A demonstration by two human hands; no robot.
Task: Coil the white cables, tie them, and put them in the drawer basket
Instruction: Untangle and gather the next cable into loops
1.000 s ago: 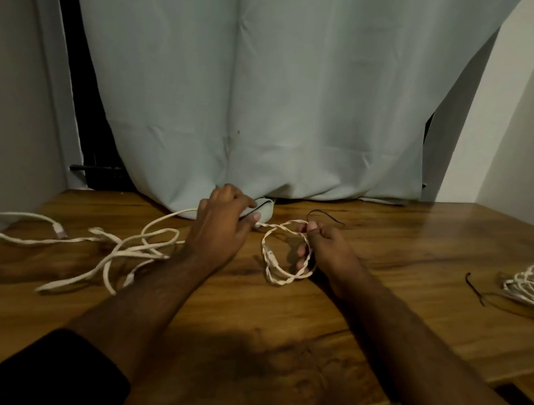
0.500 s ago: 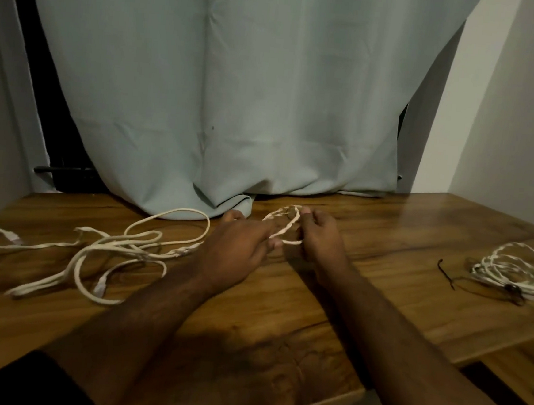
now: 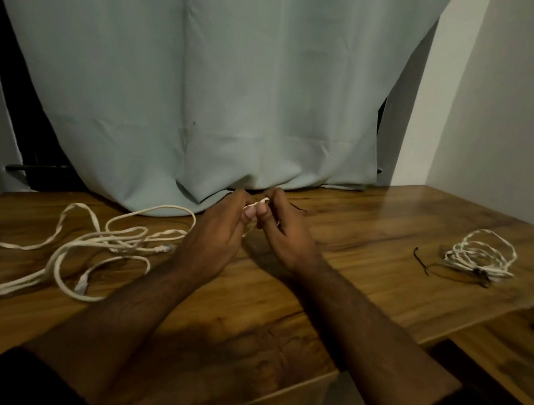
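Wooden surface [image 3: 283, 299] carried a small white cable bundle [image 3: 256, 205] near its back edge, pinched between left grip [image 3: 222, 230] and right grip [image 3: 284, 232]. Loose white cable [image 3: 96, 243] sprawled leftward; a tied coil [image 3: 478, 259] lay near the right edge.

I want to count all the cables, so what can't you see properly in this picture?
Head view only:
- The small white cable is mostly hidden between the left hand and right hand; how many loops it has cannot be told.
- The loose white cable runs off the left edge.
- The black tie and the coiled bundle are too small and dim to tell the knot.
- No drawer basket can be made out.
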